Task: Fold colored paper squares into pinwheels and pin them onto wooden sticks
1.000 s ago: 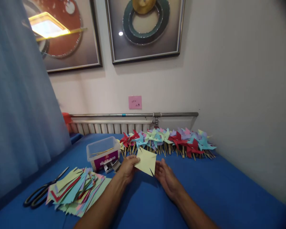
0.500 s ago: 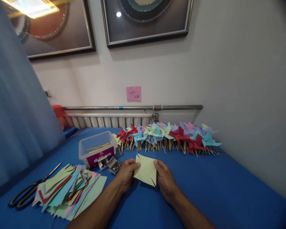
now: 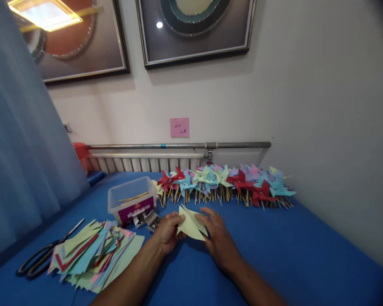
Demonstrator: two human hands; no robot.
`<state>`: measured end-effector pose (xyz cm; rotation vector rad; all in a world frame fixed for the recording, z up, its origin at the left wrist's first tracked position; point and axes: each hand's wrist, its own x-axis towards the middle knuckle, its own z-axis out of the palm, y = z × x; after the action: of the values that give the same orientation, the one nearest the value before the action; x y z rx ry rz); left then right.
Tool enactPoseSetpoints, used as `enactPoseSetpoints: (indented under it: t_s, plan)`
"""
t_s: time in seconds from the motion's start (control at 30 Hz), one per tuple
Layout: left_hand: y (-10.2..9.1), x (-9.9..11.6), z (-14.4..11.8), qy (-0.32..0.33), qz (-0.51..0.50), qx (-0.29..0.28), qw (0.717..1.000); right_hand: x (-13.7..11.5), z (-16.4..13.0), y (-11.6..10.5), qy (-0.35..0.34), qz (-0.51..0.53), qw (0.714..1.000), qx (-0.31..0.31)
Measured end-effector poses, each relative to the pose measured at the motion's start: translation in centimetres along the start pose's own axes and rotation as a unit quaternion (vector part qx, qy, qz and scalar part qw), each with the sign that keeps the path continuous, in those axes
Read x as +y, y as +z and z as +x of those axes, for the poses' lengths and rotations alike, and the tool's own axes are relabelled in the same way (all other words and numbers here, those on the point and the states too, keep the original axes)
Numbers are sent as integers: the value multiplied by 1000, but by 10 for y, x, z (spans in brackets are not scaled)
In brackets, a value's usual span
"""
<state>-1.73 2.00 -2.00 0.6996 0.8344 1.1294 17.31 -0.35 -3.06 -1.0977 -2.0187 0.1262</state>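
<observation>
Far to your left the black-handled scissors (image 3: 46,255) lie flat on the blue table (image 3: 306,250), just beside the fanned stack of cut paper squares (image 3: 95,255) in yellow, blue, red and pink. Behind that stack stands a clear plastic box (image 3: 132,199) holding a few thin sticks, with a small opened carton of pins (image 3: 147,219) touching its front (the contents are too small to make out for certain).

Your left hand (image 3: 167,231) pinches the left edge of the pale yellow paper square (image 3: 190,225), thumb on top and fingers closed on the sheet. Your right hand (image 3: 218,240) is closed on the same sheet from the right, its fingertips bending one slit corner in toward the middle. The sheet is held between both hands, just above the table and near its centre, in front of the pinwheels.

The paper looks very light and only slightly stiff; it should crease or tear easily at the ends of the diagonal slits. Hold it by the tips of the flaps and close to the centre, with a light pinch, not by the slit roots.

Beyond your hands, running off to the right, a row of finished pinwheels (image 3: 230,182) on wooden sticks lies along the wall.
</observation>
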Motion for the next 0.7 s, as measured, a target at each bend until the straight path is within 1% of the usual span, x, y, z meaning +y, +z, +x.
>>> enactPoseSetpoints:
  t_s: [0.07, 0.13, 0.2, 0.27, 0.3, 0.33, 0.37, 0.43, 0.5, 0.57, 0.7]
  plan:
    - [2, -2, -1, -7, 6, -11, 1000, -5, 2, -4, -24, 5, 999, 31]
    - [4, -4, -1, -6, 22, -22, 1000, -10, 5, -10, -22, 29, 997, 61]
    - [5, -4, -1, 15, 52, -1, 999, -14, 7, -13, 24, 82, 994, 72]
    - [6, -1, 0, 65, 91, 50, 992, -15, 7, -12, 117, 162, 978, 60]
    - [6, 1, -1, 99, 110, 73, 986, -13, 8, -9, 170, 210, 961, 49]
    - [7, 3, -2, 135, 126, 86, 979, -11, 8, -5, 221, 260, 939, 40]
    - [8, 5, -4, 166, 138, 86, 973, -9, 7, 0, 262, 313, 912, 37]
    - [11, 8, -8, 203, 152, 56, 966, -4, 7, 9, 312, 404, 859, 41]
    - [14, 9, -12, 198, 155, 20, 968, -2, 6, 15, 328, 461, 824, 43]
    - [16, 8, -12, 171, 149, 2, 974, -5, 6, 15, 330, 488, 807, 41]
    - [16, 0, -8, 128, 125, 13, 984, -16, 7, 8, 338, 526, 779, 44]
